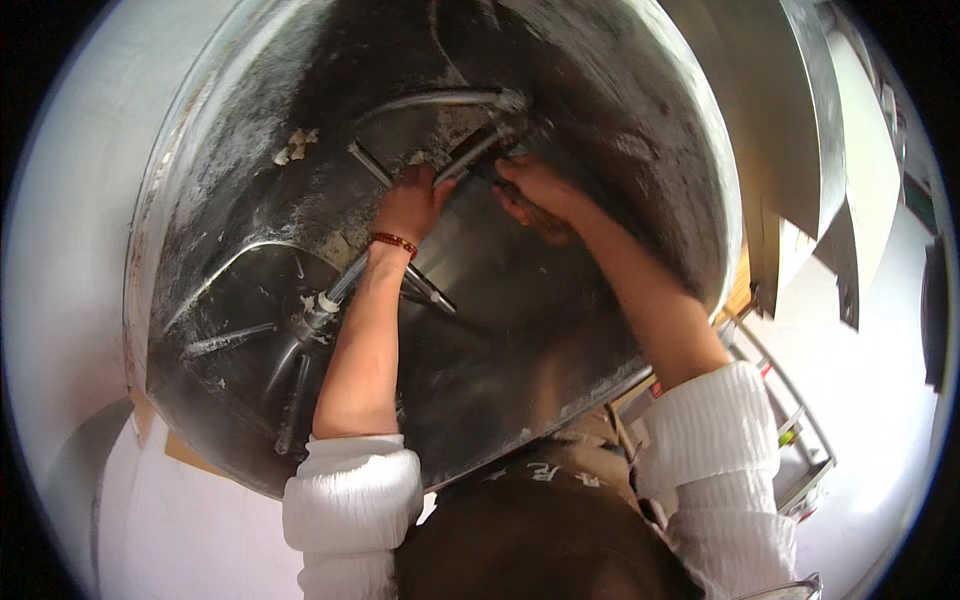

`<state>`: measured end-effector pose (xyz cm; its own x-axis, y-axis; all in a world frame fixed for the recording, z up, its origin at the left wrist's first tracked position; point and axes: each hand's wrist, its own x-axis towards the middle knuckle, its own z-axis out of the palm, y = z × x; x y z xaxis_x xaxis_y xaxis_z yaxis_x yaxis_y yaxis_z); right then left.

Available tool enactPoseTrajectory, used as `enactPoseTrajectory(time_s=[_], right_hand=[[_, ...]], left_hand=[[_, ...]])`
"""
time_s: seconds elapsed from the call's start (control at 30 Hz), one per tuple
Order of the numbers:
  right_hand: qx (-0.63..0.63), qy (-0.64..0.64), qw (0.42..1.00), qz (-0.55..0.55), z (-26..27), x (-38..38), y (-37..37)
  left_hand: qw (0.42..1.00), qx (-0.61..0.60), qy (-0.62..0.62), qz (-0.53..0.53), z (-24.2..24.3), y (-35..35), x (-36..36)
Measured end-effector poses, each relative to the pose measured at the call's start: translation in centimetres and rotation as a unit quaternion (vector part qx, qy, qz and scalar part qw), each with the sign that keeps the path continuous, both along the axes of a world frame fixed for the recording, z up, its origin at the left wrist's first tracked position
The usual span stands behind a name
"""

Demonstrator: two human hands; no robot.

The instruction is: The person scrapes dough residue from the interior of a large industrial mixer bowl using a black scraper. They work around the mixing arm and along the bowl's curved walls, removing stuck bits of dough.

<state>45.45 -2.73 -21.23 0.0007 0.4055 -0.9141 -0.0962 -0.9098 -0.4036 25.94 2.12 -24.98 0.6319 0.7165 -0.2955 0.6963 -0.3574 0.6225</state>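
Note:
Before me is the deep steel bowl (510, 352) of what looks like a dough mixer, its walls smeared with flour or dough residue. A metal mixing shaft (345, 281) with cross bars runs diagonally through it. My left hand (411, 202), with a red beaded bracelet at the wrist, is wrapped around the shaft where a cross bar (431, 289) meets it. My right hand (536, 191) is by the shaft's far end, its fingers curled and blurred. Something dark lies by its fingertips; whether the hand holds it is unclear.
A clump of dough (297, 146) sticks to the bowl's left wall. Short radial bars (229, 341) lie around the shaft's near hub (311, 322). Curved steel panels (765, 112) hang at the upper right. Below them stands a metal-framed rack (787, 420). A dark apron covers my front.

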Motion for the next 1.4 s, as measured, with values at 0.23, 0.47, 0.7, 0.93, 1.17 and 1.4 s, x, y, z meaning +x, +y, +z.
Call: enactPoseTrajectory(time_s=[0.23,0.47,0.7,0.93,1.17,1.4], right_hand=[[-0.042,-0.072,0.978,0.19,0.9,-0.5,-0.2],[0.058,-0.138,0.974,0.171,9.2,-0.3,-3.5],[0.069,-0.289,0.916,0.271,12.1,0.3,-4.5],[0.099,-0.266,0.924,0.255,13.0,0.8,-6.5],[0.181,-0.33,0.876,0.3,13.2,-0.1,-5.5],[0.186,-0.417,0.827,0.328,11.6,-1.0,-2.6]], left_hand=[[0.999,0.008,-0.023,0.028,0.0,0.0,-0.2],[0.998,-0.045,-0.034,0.035,0.0,0.2,-0.5],[0.955,-0.232,-0.161,0.087,1.2,2.9,3.4],[0.956,-0.188,-0.203,0.096,-1.5,2.2,7.8],[0.935,-0.155,-0.295,0.121,-1.3,1.0,5.8],[0.946,-0.097,-0.271,0.15,0.5,0.3,6.1]])
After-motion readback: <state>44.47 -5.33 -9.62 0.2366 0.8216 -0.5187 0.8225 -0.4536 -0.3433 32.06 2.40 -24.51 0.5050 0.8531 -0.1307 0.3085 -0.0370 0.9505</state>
